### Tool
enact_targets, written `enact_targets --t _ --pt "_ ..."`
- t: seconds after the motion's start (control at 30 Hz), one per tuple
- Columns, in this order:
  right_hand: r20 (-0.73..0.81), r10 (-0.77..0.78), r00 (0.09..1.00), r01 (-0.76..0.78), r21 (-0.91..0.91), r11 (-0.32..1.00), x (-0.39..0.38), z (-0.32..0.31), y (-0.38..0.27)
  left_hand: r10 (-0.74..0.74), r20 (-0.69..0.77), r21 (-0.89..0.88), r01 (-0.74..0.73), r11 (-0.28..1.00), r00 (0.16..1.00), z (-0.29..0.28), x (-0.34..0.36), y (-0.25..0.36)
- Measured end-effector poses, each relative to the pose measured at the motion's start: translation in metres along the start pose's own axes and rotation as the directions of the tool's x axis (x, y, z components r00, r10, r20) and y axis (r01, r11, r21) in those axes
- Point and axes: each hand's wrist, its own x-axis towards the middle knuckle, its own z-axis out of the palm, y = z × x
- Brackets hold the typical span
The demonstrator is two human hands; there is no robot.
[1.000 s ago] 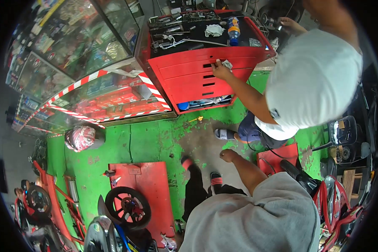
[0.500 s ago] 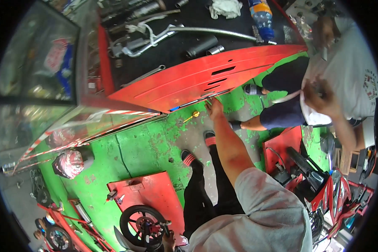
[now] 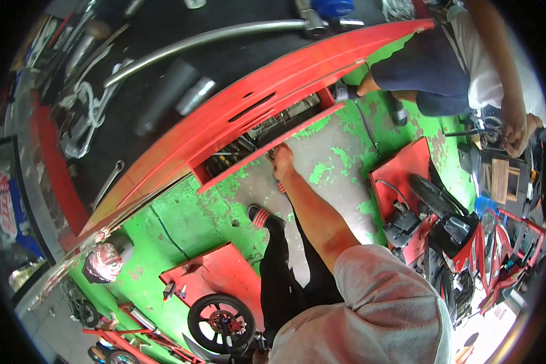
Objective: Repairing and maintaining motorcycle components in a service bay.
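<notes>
At the red tool cabinet [image 3: 267,91], my right hand [image 3: 282,159] grips the partly opened drawer's front edge [image 3: 273,145], tools inside not yet reached.

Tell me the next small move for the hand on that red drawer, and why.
Probably reach into the drawer: the right hand rests on the front edge of the red drawer, which stands pulled out, with tools showing inside. The left hand is not in view.

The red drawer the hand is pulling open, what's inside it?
Inside the red drawer by the right hand lie metal tools, shiny and dark, too blurred to name. The drawers above cover the back part.
</notes>
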Motion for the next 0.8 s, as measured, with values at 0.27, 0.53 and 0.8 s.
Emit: enact_targets --t 0.27,0.53,0.8 --pt "0.174 0.142 0.975 -0.055 -0.428 0.902 -0.056 -0.129 0.002 -0.143 0.022 0.164 0.137 0.977 0.99 0.011 -0.036 0.032" --pt "0.536 0.481 0.694 0.46 -0.844 0.277 -0.13 -0.155 -0.093 -0.077 0.01 0.152 0.074 0.986 0.997 0.009 -0.041 0.116" --pt "0.492 -0.279 0.825 0.523 -0.851 0.045 -0.055 -0.14 -0.173 -0.002 0.138 0.129 -0.015 0.992 0.99 0.013 -0.03 0.112"
